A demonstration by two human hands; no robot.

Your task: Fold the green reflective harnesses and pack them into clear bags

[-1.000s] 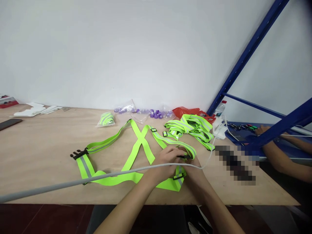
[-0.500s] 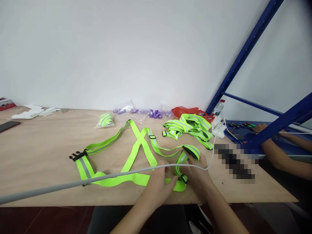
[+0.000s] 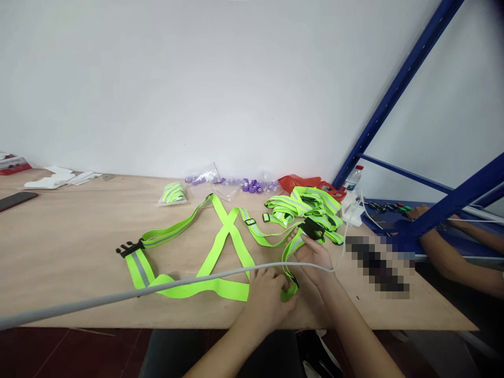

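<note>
A neon-green reflective harness (image 3: 220,287) with grey stripes lies spread on the table, its straps crossing in an X. My right hand (image 3: 315,258) grips the strap just below a black buckle (image 3: 312,229) and holds that end up off the wood. Lower down, my left hand (image 3: 270,294) is closed over the bottom strap near its right end, with a small black slider beside the fingers. On the far left a pronged black buckle half (image 3: 129,248) sticks out from the harness. A grey cable (image 3: 177,283) passes in front of the harness and both hands.
More green straps (image 3: 303,202) lie heaped at the back right, near a red bag (image 3: 301,182) and a bottle (image 3: 353,178). A bagged strap bundle (image 3: 172,194) and purple pieces (image 3: 252,185) sit along the wall. Another person's arm (image 3: 452,252) is by the blue frame (image 3: 401,84).
My right hand has lifted and turned the black buckle so its face shows. My left hand has moved slightly right and closed over the bottom strap. The view has shifted a little.
</note>
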